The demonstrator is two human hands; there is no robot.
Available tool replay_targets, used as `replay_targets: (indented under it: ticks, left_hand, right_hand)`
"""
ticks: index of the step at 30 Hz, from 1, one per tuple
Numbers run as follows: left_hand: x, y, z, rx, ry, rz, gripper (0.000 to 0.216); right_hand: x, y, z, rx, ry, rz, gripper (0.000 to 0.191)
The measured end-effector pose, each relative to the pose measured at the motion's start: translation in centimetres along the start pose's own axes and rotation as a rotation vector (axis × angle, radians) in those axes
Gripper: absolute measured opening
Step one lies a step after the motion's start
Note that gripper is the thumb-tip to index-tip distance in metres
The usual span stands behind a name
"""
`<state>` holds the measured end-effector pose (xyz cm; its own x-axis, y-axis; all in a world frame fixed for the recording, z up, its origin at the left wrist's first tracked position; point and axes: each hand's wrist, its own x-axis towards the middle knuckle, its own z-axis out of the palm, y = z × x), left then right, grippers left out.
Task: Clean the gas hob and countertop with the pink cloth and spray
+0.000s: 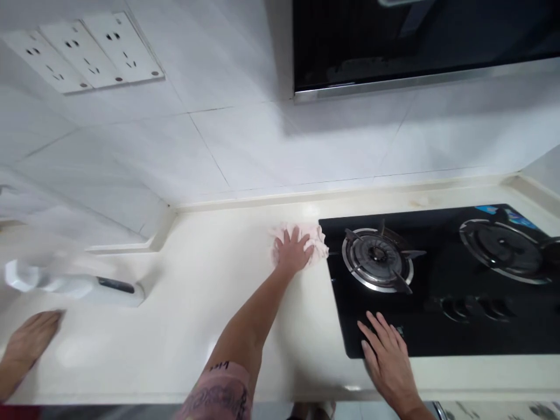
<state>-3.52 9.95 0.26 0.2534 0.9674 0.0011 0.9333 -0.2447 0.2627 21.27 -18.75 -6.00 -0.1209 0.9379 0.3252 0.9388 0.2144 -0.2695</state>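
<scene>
My left hand [292, 252] reaches forward and lies flat on a crumpled pink cloth [318, 245], fingers spread, pressing it onto the cream countertop [205, 303] just left of the black glass hob [437, 326]. My right hand [387, 359] rests palm down with its fingers apart on the hob's front left corner, holding nothing. The left burner [377, 259] is right beside the cloth. The right burner [501, 248] lies further off.
A white elongated object with a dark panel [79, 284] lies on the counter at the left. Another person's hand [28, 341] rests at the far left edge. Wall sockets [83, 52] and a black range hood [415, 41] are mounted above. Hob knobs [470, 306] sit near the front.
</scene>
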Motion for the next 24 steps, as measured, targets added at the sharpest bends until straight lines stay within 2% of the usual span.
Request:
replay_targets:
  ticks: [3, 5, 7, 9, 11, 13, 16, 18, 21, 24]
  left_hand:
    - [4.9, -2.0, -0.3, 0.003, 0.072, -0.061, 0.062]
    - [7.0, -4.1, -1.0, 0.002, 0.102, -0.132, 0.065]
    - [7.8, -7.1, -2.0, 0.003, 0.107, -0.215, 0.065]
    - [7.2, -10.7, -3.5, 0.008, 0.11, -0.301, 0.064]
    - [5.2, -14.9, -5.1, 0.02, 0.117, -0.392, 0.064]
    - [2.0, -19.2, -6.7, 0.044, 0.124, -0.502, 0.066]
    - [-4.4, -25.0, -8.5, 0.097, 0.143, -0.703, 0.066]
    - [-9.0, -27.7, -9.1, 0.122, 0.176, -0.816, 0.066]
    - [-14.4, -29.7, -9.3, 0.137, 0.204, -0.917, 0.068]
    - [-16.5, -29.0, -8.8, 0.142, 0.206, -0.953, 0.068]
  right_hand:
    - [-0.6, 0.8, 0.4, -0.006, 0.008, -0.029, 0.044]
    - [-1.0, 1.7, 0.8, -0.018, 0.024, -0.05, 0.044]
    - [-1.4, 2.5, 1.1, -0.038, 0.017, -0.07, 0.046]
    - [-1.6, 3.0, 1.3, -0.053, 0.005, -0.092, 0.047]
    - [-1.6, 3.0, 1.2, -0.053, 0.012, -0.105, 0.047]
    - [-1.4, 2.6, 1.1, -0.04, 0.039, -0.095, 0.045]
    - [-1.0, 1.9, 0.6, -0.011, 0.047, -0.069, 0.042]
    - [-0.9, 1.6, 0.3, 0.003, 0.032, -0.053, 0.041]
    - [-0.8, 1.3, 0.0, 0.008, 0.016, -0.023, 0.042]
    - [-0.6, 1.0, -0.1, -0.004, 0.014, -0.009, 0.042]
